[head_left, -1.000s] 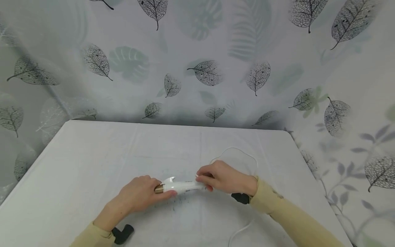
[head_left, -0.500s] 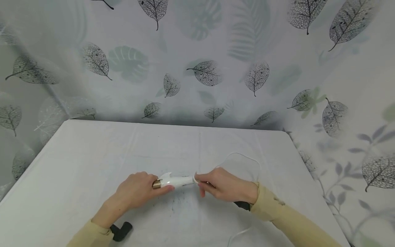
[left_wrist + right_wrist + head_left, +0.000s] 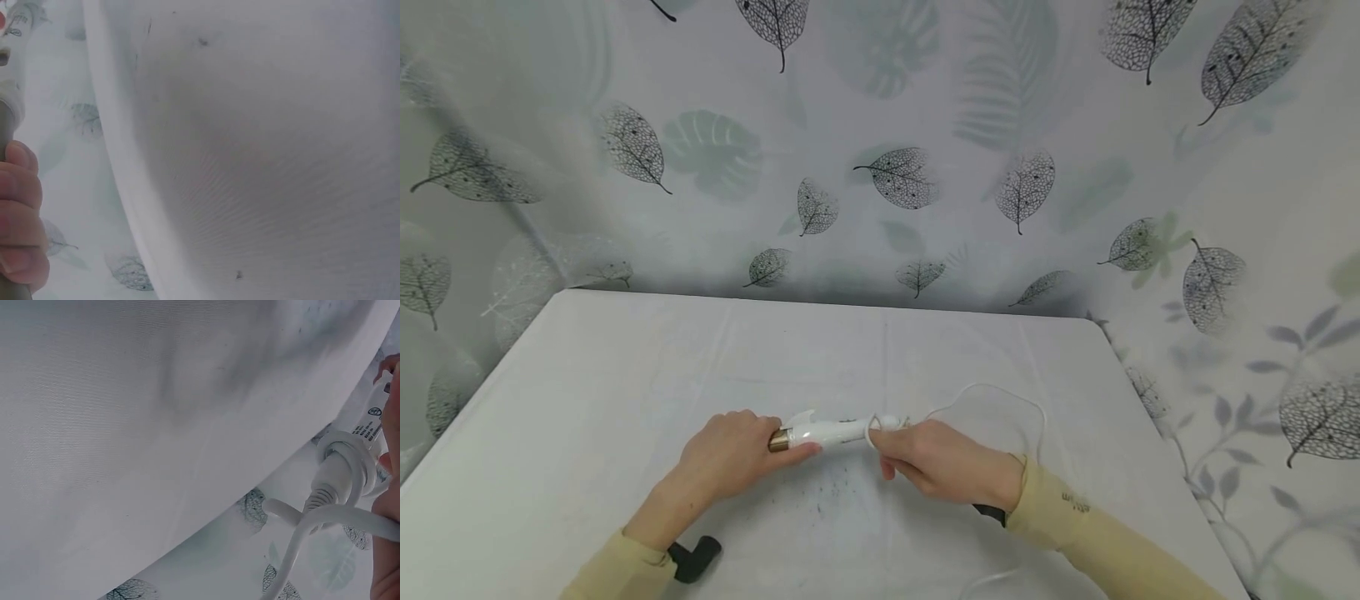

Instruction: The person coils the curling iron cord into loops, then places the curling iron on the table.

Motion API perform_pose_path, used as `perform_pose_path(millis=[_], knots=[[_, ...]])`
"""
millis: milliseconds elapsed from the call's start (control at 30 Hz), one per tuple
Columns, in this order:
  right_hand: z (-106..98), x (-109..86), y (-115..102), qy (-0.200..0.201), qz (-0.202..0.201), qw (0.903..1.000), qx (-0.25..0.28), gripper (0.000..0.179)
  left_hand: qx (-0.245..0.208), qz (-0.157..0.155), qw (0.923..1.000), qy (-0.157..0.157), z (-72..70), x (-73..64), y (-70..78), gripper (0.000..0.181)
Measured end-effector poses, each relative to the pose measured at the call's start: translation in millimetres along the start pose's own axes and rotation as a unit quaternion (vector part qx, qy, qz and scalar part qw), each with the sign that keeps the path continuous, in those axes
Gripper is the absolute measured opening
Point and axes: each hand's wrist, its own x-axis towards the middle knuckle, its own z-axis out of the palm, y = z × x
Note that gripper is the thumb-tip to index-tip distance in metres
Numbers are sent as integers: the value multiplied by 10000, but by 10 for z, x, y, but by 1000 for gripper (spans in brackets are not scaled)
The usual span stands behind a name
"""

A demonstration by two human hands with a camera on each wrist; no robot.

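Left hand [image 3: 728, 457] curls fingers round gold metallic barrel [image 3: 780, 441] of glossy white wand [image 3: 831, 432], long axis left-right; right hand [image 3: 947, 460], nearer tail, pinches smooth white cord [image 3: 340, 515] looped around it.

barrel [image 3: 779, 441] partly hidden under left hand [image 3: 726, 458]; cord [image 3: 991, 577] cut off below; handle print [image 3: 367, 429] too small, perhaps lettering.

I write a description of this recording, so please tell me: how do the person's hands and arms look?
The left hand and right hand wear no gloves. The left sleeve and right sleeve are long, pale yellow; the right one has a dark marking near its cuff, too small to read. A black piece shows at each wrist.
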Motion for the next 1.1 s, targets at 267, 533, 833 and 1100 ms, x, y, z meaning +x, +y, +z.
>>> perform_pose_path(millis=[267,533,833,1100], knots=[[69,-8,0,137,76,9997,200,24,283,269,9992,110,2,14,24,65],[123,-15,33,435,77,9983,380,27,37,-2,9996,287,11,-21,20,67],[205,-62,61,431,695,9881,1301,26,-137,-232,9989,396,-32,-39,-3,65],[328,-146,156,666,995,9723,2009,20,-16,-174,9983,552,-104,-32,-7,64]])
